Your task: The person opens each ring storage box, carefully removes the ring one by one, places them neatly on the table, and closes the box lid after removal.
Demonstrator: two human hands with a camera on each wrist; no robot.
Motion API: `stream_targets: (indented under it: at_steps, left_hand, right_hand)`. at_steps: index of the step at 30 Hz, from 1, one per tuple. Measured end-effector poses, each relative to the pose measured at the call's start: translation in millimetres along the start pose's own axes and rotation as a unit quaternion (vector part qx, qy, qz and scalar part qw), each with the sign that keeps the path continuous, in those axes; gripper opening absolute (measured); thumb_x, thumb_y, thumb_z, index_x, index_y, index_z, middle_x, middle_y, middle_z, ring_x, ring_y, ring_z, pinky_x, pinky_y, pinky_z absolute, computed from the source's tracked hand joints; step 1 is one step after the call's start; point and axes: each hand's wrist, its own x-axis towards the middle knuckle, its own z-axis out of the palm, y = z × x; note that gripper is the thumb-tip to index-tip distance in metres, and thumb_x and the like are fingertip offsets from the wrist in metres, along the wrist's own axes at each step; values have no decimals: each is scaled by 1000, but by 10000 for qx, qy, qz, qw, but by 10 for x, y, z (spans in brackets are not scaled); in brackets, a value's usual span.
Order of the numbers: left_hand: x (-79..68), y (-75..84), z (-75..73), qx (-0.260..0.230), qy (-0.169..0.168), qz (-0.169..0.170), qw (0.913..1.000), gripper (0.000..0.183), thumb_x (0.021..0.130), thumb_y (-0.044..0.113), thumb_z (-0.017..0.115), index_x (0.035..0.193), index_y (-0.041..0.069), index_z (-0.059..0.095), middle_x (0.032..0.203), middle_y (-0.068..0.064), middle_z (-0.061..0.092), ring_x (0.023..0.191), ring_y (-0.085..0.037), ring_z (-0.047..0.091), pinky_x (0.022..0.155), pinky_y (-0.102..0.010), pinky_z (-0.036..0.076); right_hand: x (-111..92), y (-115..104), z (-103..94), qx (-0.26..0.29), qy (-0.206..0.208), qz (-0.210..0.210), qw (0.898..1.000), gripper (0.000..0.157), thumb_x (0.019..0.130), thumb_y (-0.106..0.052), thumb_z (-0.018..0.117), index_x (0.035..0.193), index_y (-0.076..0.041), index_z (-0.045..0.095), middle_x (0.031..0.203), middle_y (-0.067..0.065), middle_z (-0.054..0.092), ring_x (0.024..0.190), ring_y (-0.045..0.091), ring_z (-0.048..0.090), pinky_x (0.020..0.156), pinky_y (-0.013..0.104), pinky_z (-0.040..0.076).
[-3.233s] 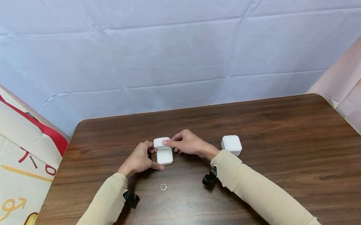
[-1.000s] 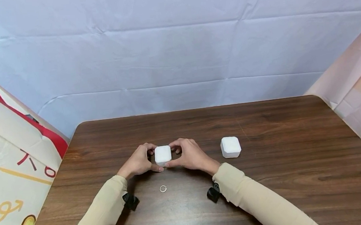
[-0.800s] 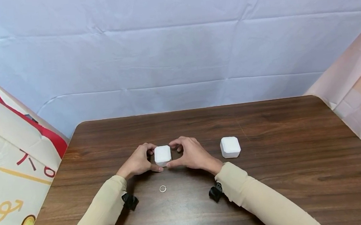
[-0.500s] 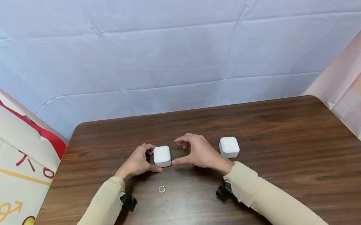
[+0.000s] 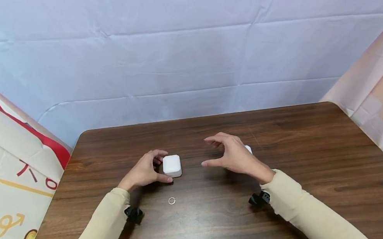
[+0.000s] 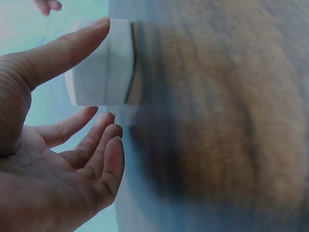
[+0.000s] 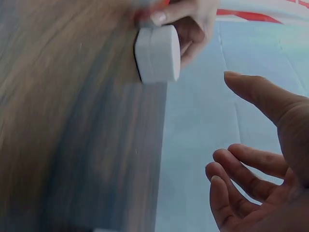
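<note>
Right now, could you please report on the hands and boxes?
Left hand open beside closed white box. Right hand open, empty, partly hiding second box in head view. Ring on table.

Through the head view I note a brown wood-grain table (image 5: 304, 154), far corners rounded. On it: a closed white box (image 5: 172, 166); a small ring (image 5: 172, 201), lying nearer the camera; rightward, a mostly hidden white object (image 5: 248, 149), probably another box.
</note>
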Motion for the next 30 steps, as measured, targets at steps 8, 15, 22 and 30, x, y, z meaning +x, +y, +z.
stream_targets:
  at_steps: [8,15,22,30]
  left_hand:
    - [-12,177,-87,72,322,95,9994,78,70,16,95,135,-1,56,118,-17,60,106,-33,58,94,-50,46]
    - [24,397,-83,216,485,315,9981,72,74,21,93,134,3,58,122,-19,60,110,-35,57,95,-48,45]
    - [143,659,13,202,381,415,9982,72,76,25,92,136,8,57,124,-10,59,115,-35,57,99,-45,44]
    - [285,861,199,383,213,795,9959,68,79,25,90,136,7,57,123,-9,59,114,-30,57,99,-42,45]
  right_hand:
    - [-150,148,-252,-91,255,156,9995,64,75,-33,92,129,-8,68,115,4,68,100,23,64,85,47,53]
    - [-303,275,-437,-288,479,484,9973,66,73,-35,93,129,-9,68,120,7,67,94,29,66,77,44,53]
    - [-497,419,-608,-726,812,580,9924,62,74,-33,93,127,-8,69,120,9,67,96,26,61,78,43,47]
    - [-682,591,-673,-902,998,622,9890,69,71,-32,94,129,-6,67,114,13,67,99,31,63,79,46,51]
